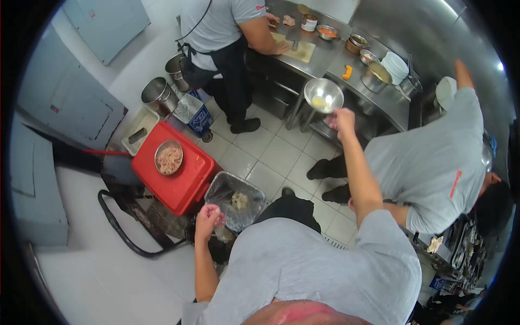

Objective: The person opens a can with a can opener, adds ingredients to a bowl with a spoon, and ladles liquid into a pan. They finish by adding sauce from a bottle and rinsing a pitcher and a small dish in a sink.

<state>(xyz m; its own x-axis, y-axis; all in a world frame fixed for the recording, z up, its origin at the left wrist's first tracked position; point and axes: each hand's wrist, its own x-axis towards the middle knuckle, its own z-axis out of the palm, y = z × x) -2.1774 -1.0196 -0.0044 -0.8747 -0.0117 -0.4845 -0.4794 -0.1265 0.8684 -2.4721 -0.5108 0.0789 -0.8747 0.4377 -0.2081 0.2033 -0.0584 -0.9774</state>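
My right hand point(342, 120) is stretched forward and grips the rim of a steel mixing bowl point(327, 86), which has a little pale yellow stuff in the bottom. The bowl hangs over the floor near the counter's edge. Beside the lined bin, my left hand point(208, 219) is raised with its fingers curled together; whatever they hold, if anything, is hidden. A clear plastic bag lines the bin point(254, 184), and pale scraps point(240, 200) lie in it. On a red cooler point(143, 157) stands a metal bowl of pinkish minced meat point(169, 158).
One co-worker point(216, 49) stands at the counter by a cutting board point(303, 52). Another co-worker point(428, 151) leans in at the right, close to my right arm. Pots point(375, 81), a stack of white plates point(395, 67) and a yellow-orange object point(347, 72) sit on the steel counter.
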